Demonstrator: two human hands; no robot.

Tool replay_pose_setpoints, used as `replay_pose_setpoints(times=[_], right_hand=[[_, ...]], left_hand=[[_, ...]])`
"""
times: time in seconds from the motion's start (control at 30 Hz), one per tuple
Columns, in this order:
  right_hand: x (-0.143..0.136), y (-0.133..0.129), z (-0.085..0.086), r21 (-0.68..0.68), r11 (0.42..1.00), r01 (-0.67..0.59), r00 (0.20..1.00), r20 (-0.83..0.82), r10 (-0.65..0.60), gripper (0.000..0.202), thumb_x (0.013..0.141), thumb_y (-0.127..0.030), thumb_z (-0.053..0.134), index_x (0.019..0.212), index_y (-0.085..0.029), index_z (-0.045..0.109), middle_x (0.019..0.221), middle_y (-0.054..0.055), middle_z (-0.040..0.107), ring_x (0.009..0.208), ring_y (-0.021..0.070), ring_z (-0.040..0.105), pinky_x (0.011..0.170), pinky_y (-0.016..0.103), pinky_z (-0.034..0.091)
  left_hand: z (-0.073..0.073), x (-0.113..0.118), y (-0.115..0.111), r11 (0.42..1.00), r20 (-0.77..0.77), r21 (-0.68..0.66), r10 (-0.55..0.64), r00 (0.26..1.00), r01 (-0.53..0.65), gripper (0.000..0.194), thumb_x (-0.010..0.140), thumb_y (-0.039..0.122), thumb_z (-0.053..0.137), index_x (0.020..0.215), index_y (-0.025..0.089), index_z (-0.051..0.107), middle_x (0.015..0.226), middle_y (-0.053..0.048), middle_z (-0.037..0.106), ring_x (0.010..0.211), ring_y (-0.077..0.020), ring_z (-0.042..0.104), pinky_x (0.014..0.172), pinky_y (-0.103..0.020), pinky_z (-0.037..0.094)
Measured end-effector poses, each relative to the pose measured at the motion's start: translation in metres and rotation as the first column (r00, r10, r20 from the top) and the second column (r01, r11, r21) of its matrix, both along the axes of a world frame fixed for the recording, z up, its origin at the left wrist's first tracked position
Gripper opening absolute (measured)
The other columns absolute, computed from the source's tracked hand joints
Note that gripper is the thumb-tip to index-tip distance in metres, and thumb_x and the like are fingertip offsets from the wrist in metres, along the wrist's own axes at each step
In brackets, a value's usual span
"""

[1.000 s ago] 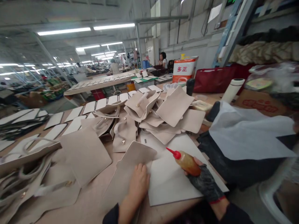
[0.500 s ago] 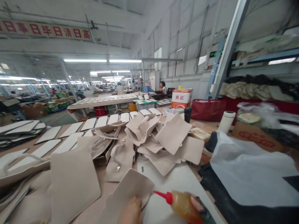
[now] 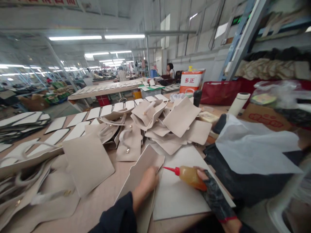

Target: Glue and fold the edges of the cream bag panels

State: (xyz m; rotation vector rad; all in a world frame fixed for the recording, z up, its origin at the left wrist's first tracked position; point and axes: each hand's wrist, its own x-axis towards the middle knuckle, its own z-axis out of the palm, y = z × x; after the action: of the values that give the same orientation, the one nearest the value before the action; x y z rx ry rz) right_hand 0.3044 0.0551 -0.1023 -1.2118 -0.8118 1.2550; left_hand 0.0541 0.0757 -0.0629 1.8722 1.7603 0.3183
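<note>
My left hand [image 3: 147, 181] is closed on a beige bag panel [image 3: 139, 172], its fingers curled over the right edge. The panel stands tilted, with its lower part running down toward me. My right hand [image 3: 209, 185], in a dark fingerless covering, grips a squeeze bottle [image 3: 190, 177] of amber liquid. The bottle lies sideways, its red pointed nozzle aimed left at the panel's edge; whether the tip touches cannot be made out. Beneath both hands is a pale flat board [image 3: 179, 197]. Beyond it lies a heap of beige bag pieces [image 3: 182, 116], some with handles and gold-coloured fittings.
More beige bag pieces [image 3: 87, 161] cover the left side. White dark-edged panels [image 3: 55, 137] lie in rows behind them. To the right are white sheeting [image 3: 252, 145] over black material, a pale flask [image 3: 239, 104] and a dark red bag [image 3: 218, 92]. A labelled can [image 3: 191, 81] stands farther back.
My view has tipped downward, so both hands and forearms show more fully. The left hand still holds the panel, now turned more edge-on; the bottle remains in my right hand, nozzle near the panel.
</note>
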Motion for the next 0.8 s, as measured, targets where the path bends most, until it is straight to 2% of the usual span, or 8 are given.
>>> replay_pose_setpoints(times=[0.07,0.13,0.23,0.4,0.53,0.67,0.8], right_hand=[[0.004,-0.001,0.015,0.003,1.0,0.001,0.988,0.157,-0.002,0.04,0.07,-0.051,0.064,0.094,-0.019,0.064,0.089,0.008,0.067,0.089,0.0266,0.062,0.067,0.034,0.055],[0.006,0.001,0.026,0.068,0.998,0.006,0.945,0.326,-0.028,0.039,0.07,-0.05,0.063,0.095,-0.019,0.063,0.094,0.008,0.066,0.092,0.0266,0.061,0.077,0.037,0.053],[0.005,0.007,0.034,0.159,0.987,-0.009,0.866,0.495,-0.072,0.041,0.072,-0.052,0.06,0.098,-0.02,0.061,0.097,0.01,0.063,0.089,0.0266,0.061,0.081,0.041,0.052],[-0.006,0.014,0.034,0.243,0.968,-0.064,0.766,0.634,-0.108,0.042,0.079,-0.055,0.053,0.102,-0.02,0.058,0.099,0.011,0.062,0.091,0.0269,0.061,0.083,0.045,0.051],[-0.01,0.009,0.045,0.339,0.933,-0.123,0.679,0.714,-0.17,0.041,0.083,-0.054,0.05,0.105,-0.02,0.059,0.104,0.012,0.062,0.101,0.0292,0.058,0.088,0.047,0.049],[-0.006,-0.006,0.06,0.323,0.936,-0.143,0.666,0.731,-0.15,0.037,0.082,-0.051,0.055,0.111,-0.028,0.058,0.113,0.01,0.061,0.108,0.0297,0.055,0.089,0.049,0.048],[-0.003,-0.013,0.066,0.316,0.937,-0.149,0.667,0.732,-0.141,0.033,0.076,-0.046,0.063,0.107,-0.037,0.06,0.11,0.01,0.063,0.109,0.0373,0.054,0.083,0.052,0.051]], left_hand=[[-0.01,-0.003,0.003,1.0,0.062,0.018,-0.017,0.998,0.016,0.033,0.078,0.013,0.043,0.098,0.014,0.07,0.102,-0.012,0.07,0.097,-0.0243,0.063,0.085,-0.029,0.044],[-0.018,-0.005,0.005,1.0,0.147,0.025,0.013,0.989,-0.017,0.032,0.082,0.02,0.044,0.097,0.015,0.071,0.102,-0.011,0.071,0.095,-0.0237,0.064,0.084,-0.029,0.045],[-0.025,-0.005,0.007,0.997,0.188,0.033,0.067,0.98,-0.075,0.031,0.084,0.024,0.045,0.097,0.017,0.072,0.102,-0.009,0.072,0.095,-0.0228,0.065,0.083,-0.028,0.045],[-0.032,-0.001,0.008,0.988,0.188,0.04,0.136,0.973,-0.146,0.032,0.084,0.024,0.048,0.107,0.015,0.069,0.111,-0.01,0.069,0.104,-0.0231,0.062,0.09,-0.03,0.044],[-0.035,0.0,0.009,0.989,0.195,0.031,0.138,0.971,-0.147,0.031,0.084,0.023,0.05,0.107,0.015,0.069,0.109,-0.009,0.07,0.103,-0.0218,0.063,0.091,-0.029,0.045],[-0.032,0.001,0.008,0.989,0.189,0.029,0.135,0.973,-0.143,0.031,0.084,0.022,0.05,0.108,0.014,0.069,0.111,-0.01,0.069,0.106,-0.0224,0.062,0.093,-0.03,0.044],[-0.028,0.003,0.007,0.989,0.179,0.03,0.136,0.974,-0.143,0.031,0.084,0.022,0.051,0.108,0.013,0.068,0.112,-0.011,0.068,0.107,-0.0229,0.062,0.094,-0.032,0.044]])
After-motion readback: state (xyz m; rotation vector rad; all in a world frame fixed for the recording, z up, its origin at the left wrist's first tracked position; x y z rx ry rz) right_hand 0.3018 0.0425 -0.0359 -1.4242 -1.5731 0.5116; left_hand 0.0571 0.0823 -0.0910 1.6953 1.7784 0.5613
